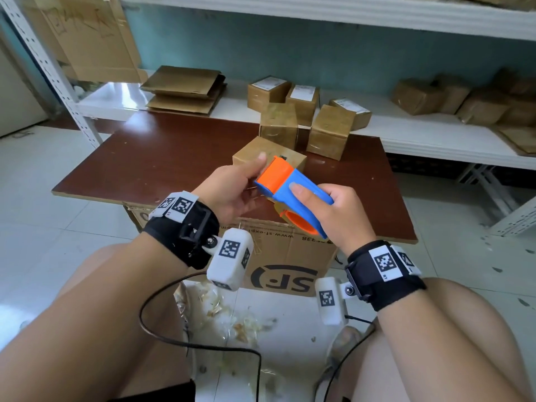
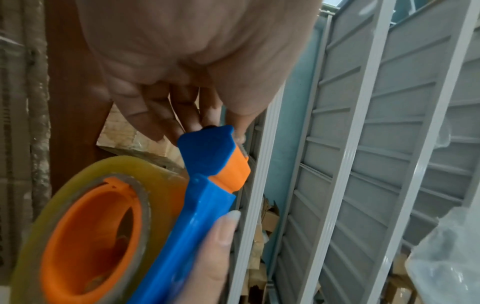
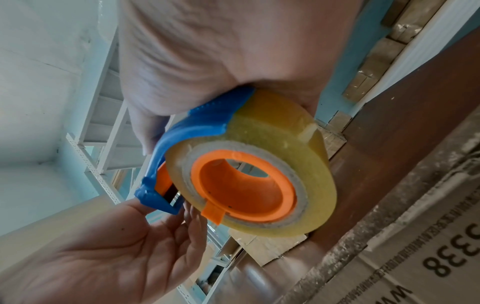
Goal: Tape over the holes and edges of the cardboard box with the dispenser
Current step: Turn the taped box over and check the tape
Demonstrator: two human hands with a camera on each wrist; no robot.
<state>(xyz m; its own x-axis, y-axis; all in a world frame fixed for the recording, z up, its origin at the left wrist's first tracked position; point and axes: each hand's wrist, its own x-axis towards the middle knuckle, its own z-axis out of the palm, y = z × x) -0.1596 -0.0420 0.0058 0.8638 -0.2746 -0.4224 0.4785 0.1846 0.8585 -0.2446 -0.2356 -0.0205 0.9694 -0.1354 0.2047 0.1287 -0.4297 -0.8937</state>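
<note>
The dispenser (image 1: pixel 293 188) is held above the brown surface (image 1: pixel 162 158), just in front of the nearest cardboard box (image 1: pixel 246 153), which sits on that surface and is not yet being touched by the tape. The right hand (image 1: pixel 333 216) is wrapped around the blue handle, its grip closed firmly on the dispenser with the thumb laid along the top, so that the roll of tape (image 3: pixel 280 148) hangs below, toward the person. The left hand (image 1: pixel 232 187) is brought to the orange cutter end, its fingertips (image 2: pixel 166 125) touching it in a narrow pinch, probably so that the loose tape end can be found and drawn out. Whether tape is already held cannot be told. Behind the box, other wrapped boxes (image 1: pixel 330 132) are standing, apparently finished and set aside.
</note>
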